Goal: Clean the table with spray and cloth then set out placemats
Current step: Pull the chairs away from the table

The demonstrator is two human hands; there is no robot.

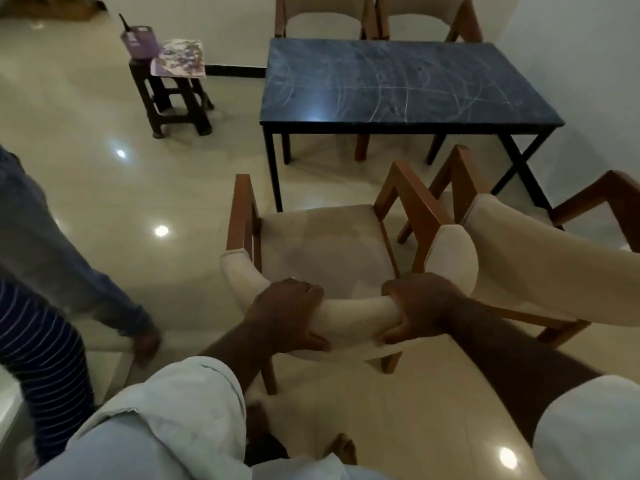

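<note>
A dark blue marble-topped table (408, 84) stands ahead with wipe streaks across its top. A beige cushioned chair (322, 251) with wooden arms sits pulled back from the table's near side. My left hand (287, 317) and my right hand (419, 306) both grip its curved padded backrest, fingers over the top and thumbs underneath. On a small dark stool (173, 98) at the far left lie patterned placemats (180, 57) and a purple spray bottle (138, 39).
A second beige chair (540, 265) stands right beside the one I hold. Two more chairs (325, 19) sit behind the table against the wall. Another person in a blue sleeve (62, 258) stands at the left. The floor is glossy tile.
</note>
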